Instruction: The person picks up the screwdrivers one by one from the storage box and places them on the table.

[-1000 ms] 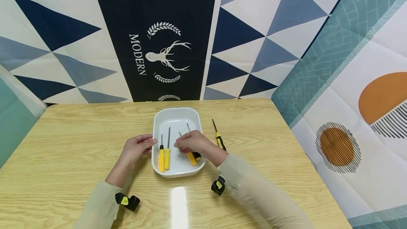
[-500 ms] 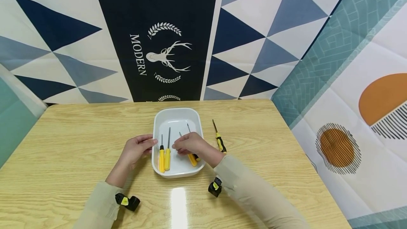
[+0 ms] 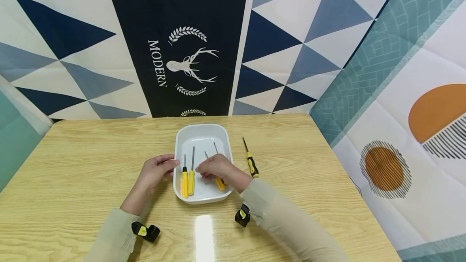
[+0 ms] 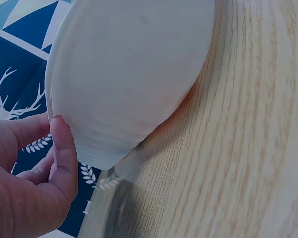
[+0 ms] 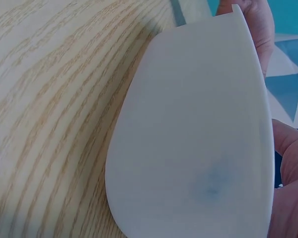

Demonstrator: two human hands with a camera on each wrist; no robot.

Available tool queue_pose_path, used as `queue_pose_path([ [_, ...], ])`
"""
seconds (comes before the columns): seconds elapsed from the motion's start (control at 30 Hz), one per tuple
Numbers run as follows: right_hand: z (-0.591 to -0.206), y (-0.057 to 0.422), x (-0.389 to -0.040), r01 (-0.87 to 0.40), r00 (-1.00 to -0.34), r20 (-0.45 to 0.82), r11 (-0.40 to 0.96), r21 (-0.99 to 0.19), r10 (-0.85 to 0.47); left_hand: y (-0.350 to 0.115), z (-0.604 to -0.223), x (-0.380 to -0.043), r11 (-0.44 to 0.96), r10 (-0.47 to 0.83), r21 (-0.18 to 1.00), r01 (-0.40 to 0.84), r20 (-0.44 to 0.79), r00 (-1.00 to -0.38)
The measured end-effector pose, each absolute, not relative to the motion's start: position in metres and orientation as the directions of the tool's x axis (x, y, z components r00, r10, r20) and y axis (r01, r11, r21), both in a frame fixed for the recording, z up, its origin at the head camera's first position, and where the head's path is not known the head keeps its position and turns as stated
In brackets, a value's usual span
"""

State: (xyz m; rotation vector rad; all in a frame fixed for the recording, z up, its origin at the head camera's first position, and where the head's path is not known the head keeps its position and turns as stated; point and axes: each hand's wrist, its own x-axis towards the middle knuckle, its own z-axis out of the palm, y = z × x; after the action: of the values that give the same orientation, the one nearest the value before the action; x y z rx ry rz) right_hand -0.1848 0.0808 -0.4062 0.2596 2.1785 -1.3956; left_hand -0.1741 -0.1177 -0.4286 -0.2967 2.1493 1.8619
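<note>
A white tray (image 3: 205,194) stands on the table. My left hand (image 3: 156,172) pinches its left rim between thumb and fingers; in the left wrist view the thumb lies along the outer wall. Two yellow-handled screwdrivers (image 3: 191,183) lie side by side in the tray's left half. My right hand (image 3: 217,166) is over the right half, fingers loosely bent, with nothing visible at the fingertips. Beneath it lies another screwdriver (image 3: 220,184) with a yellow-orange handle, and one more shaft (image 3: 215,147) beside it; the hand hides their middles. The right wrist view shows mostly the tray's outer wall.
A black-and-yellow screwdriver (image 3: 252,165) lies on the wooden table (image 3: 91,165), right of the tray and close to my right forearm. Patterned cloth (image 3: 196,43) hangs behind the table's far edge. Black wrist cameras (image 3: 145,231) sit on both sleeves.
My right hand has drifted slightly left over the tray, and its forearm has swung left too. The screwdrivers, the tray and my left hand have stayed in place.
</note>
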Motion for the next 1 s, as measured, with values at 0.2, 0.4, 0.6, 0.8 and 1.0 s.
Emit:
queue_pose_path([
  [0.2, -0.408, 0.077, -0.183, 0.416, -0.843, -0.52, 0.448, -0.791, -0.136, -0.118, -0.429, -0.174, 0.141, 0.025, 0.933, -0.332, -0.339, -0.941],
  [0.4, -0.41, 0.072, -0.182, 0.421, -0.841, -0.527, 0.461, -0.781, -0.124, -0.118, -0.428, -0.174, 0.142, 0.029, 0.934, -0.328, -0.336, -0.942],
  [0.6, -0.412, 0.066, -0.179, 0.417, -0.847, -0.522, 0.486, -0.768, -0.098, -0.118, -0.427, -0.173, 0.142, 0.028, 0.932, -0.333, -0.34, -0.94],
  [0.8, -0.414, 0.063, -0.177, 0.417, -0.841, -0.531, 0.497, -0.761, -0.107, -0.118, -0.428, -0.174, 0.141, 0.033, 0.934, -0.329, -0.337, -0.941],
  [1.0, -0.418, 0.06, -0.176, 0.413, -0.85, -0.518, 0.49, -0.768, -0.094, -0.119, -0.429, -0.174, 0.139, 0.039, 0.936, -0.323, -0.331, -0.943],
])
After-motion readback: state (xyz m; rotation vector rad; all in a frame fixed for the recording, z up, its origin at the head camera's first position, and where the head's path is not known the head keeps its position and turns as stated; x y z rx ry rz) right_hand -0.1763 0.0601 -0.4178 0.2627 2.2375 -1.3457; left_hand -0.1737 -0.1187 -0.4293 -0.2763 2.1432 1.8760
